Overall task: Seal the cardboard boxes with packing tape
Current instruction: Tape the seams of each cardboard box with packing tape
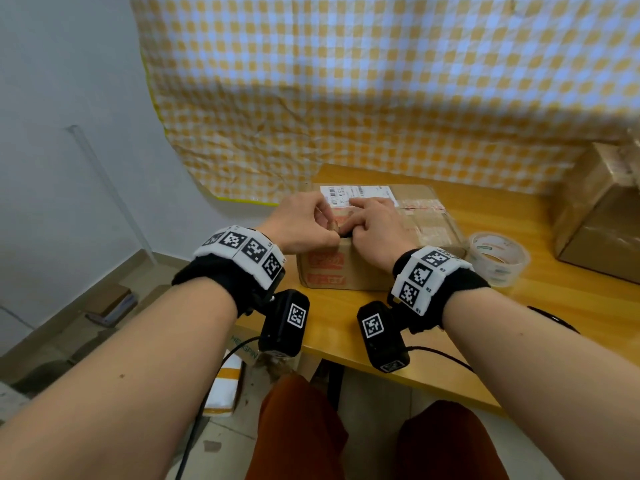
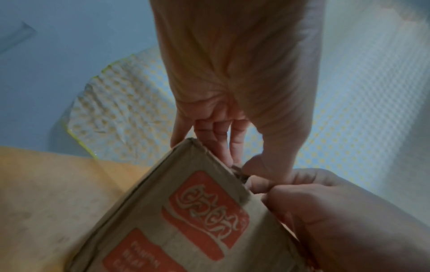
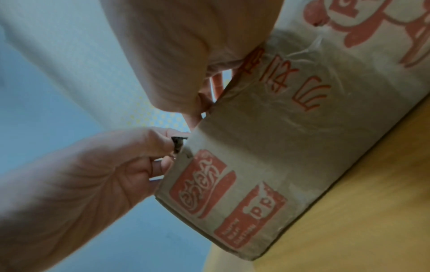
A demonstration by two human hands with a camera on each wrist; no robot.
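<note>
A brown cardboard box (image 1: 377,268) with red print and a white shipping label (image 1: 356,194) lies on the wooden table (image 1: 485,341). Both hands meet at its near left top edge. My left hand (image 1: 329,225) pinches a small dark scrap (image 3: 178,144) that sticks out at that edge. My right hand (image 1: 355,220) lies over the box top, fingers curled on the flap and thumb at the front edge. In the left wrist view the left thumb tip (image 2: 256,165) sits just above the scrap, beside the box (image 2: 186,211). A roll of clear packing tape (image 1: 498,258) stands right of the box.
A second, larger cardboard box (image 1: 595,220) stands at the table's right. A yellow checked cloth (image 1: 381,98) hangs behind the table. The table's left edge runs just beside the box, with clutter on the floor (image 1: 110,306) below it.
</note>
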